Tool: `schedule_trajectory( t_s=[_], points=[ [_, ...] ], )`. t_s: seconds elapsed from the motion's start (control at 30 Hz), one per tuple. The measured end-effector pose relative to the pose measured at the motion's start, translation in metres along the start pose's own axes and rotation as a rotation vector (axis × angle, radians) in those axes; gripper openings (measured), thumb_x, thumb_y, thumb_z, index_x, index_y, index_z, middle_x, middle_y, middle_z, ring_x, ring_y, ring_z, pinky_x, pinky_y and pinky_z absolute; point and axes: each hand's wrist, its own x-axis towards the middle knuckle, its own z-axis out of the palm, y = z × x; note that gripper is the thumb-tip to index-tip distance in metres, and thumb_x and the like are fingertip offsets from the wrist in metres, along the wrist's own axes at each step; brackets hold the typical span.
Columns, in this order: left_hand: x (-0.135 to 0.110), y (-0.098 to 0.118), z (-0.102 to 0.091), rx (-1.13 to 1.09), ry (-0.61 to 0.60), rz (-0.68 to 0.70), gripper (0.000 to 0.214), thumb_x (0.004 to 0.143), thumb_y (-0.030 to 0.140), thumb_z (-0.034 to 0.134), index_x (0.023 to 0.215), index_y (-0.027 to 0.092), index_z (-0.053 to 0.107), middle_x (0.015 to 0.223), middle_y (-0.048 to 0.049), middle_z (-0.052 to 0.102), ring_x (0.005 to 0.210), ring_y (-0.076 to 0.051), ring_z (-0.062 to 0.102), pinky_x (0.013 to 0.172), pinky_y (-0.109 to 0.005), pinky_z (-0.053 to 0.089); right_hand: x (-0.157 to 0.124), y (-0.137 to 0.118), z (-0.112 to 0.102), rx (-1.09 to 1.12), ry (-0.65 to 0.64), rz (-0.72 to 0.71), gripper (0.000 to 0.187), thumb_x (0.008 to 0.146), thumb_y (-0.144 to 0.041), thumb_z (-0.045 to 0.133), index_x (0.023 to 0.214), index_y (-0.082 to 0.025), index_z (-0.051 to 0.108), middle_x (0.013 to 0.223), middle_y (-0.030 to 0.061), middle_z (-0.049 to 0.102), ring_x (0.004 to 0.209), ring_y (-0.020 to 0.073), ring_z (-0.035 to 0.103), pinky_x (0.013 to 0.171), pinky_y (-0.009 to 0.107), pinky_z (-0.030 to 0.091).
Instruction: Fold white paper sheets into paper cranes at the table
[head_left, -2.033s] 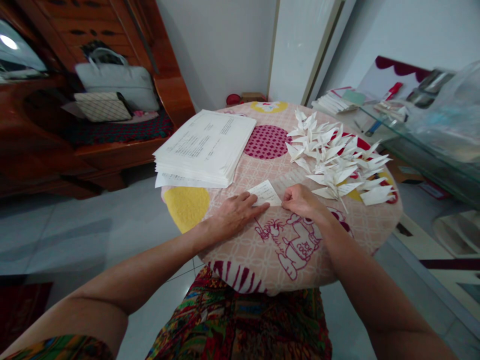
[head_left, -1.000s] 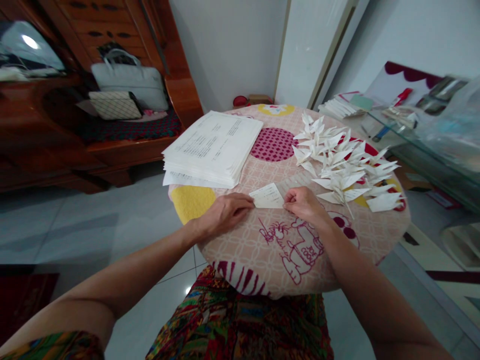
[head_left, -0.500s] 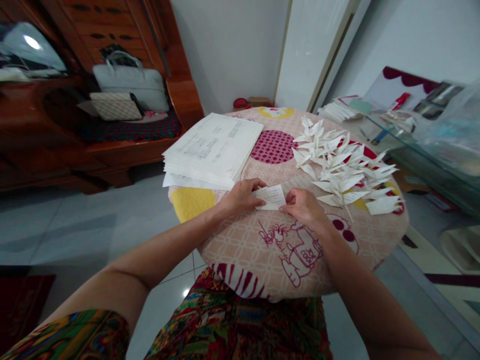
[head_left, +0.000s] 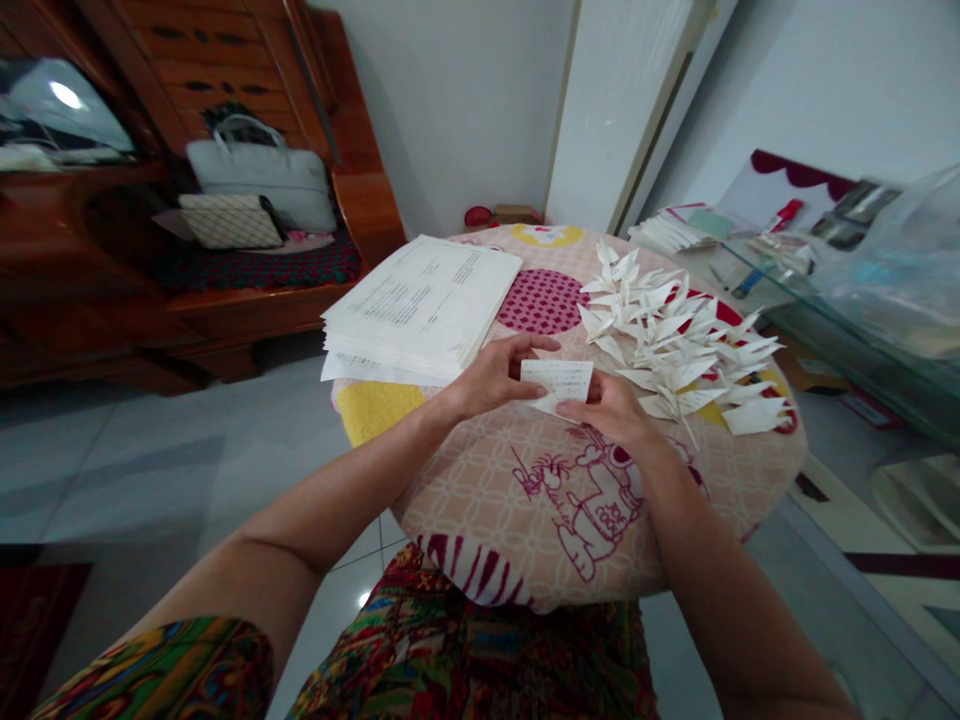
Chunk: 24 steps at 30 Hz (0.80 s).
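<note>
The left hand (head_left: 499,373) and right hand (head_left: 613,408) pinch a small, straight-edged printed paper (head_left: 561,378); left of it lies a thick sheet stack (head_left: 424,300), right, spiky folded-paper shapes (head_left: 675,338).

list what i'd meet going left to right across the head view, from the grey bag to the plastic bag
Grey bag → stack → left hand → slip → right hand → folded shapes → plastic bag.
</note>
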Motion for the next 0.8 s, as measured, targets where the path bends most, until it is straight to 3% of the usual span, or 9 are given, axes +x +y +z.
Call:
schedule_trajectory(
  t_s=[0.2,0.37,0.47,0.63,0.8],
  points=[
    [0.005,0.003,0.003,-0.080,-0.077,0.013,0.064,0.066,0.020,0.081,0.126,0.010,0.059,0.086,-0.0050,0.068,0.075,-0.016,0.065,0.064,-0.025,0.049,-0.007,-0.001,-0.002,0.182,-0.056,-0.017,0.054,0.058,-0.037,0.088,0.107,-0.019,0.073,0.108,0.0079,0.078,0.093,0.0248,0.073,0.083,0.039,0.058],
    [0.006,-0.007,0.011,-0.152,0.053,0.014,0.071,0.064,0.017,0.082,0.130,0.012,0.056,0.097,-0.0064,0.069,0.079,-0.015,0.067,0.070,-0.026,0.053,-0.013,-0.002,0.004,0.271,0.019,0.063,0.045,0.055,-0.037,0.088,0.094,-0.016,0.076,0.084,0.0067,0.078,0.059,0.0181,0.068,0.056,0.031,0.055],
    [0.004,-0.011,0.018,-0.238,0.134,0.007,0.068,0.065,0.017,0.081,0.129,0.012,0.056,0.103,-0.0081,0.070,0.086,-0.016,0.068,0.076,-0.027,0.054,-0.015,-0.003,0.012,0.306,0.084,0.079,0.036,0.056,-0.037,0.086,0.083,-0.016,0.075,0.069,0.0044,0.075,0.051,0.0167,0.064,0.048,0.028,0.051],
    [0.002,-0.018,0.027,-0.326,0.164,-0.014,0.049,0.068,0.020,0.080,0.114,0.011,0.063,0.101,-0.0081,0.072,0.082,-0.014,0.067,0.071,-0.024,0.052,-0.012,-0.001,0.027,0.387,0.186,0.011,0.032,0.061,-0.037,0.082,0.086,-0.019,0.074,0.076,0.0039,0.076,0.056,0.0180,0.067,0.054,0.032,0.056],
    [0.001,-0.022,0.032,-0.404,0.244,-0.053,0.054,0.067,0.019,0.080,0.118,0.013,0.062,0.096,-0.0064,0.074,0.078,-0.015,0.068,0.070,-0.025,0.053,-0.012,0.006,0.035,0.389,0.160,0.078,0.036,0.057,-0.035,0.086,0.087,-0.019,0.075,0.087,0.0063,0.078,0.073,0.0249,0.073,0.067,0.038,0.059]
  ],
)
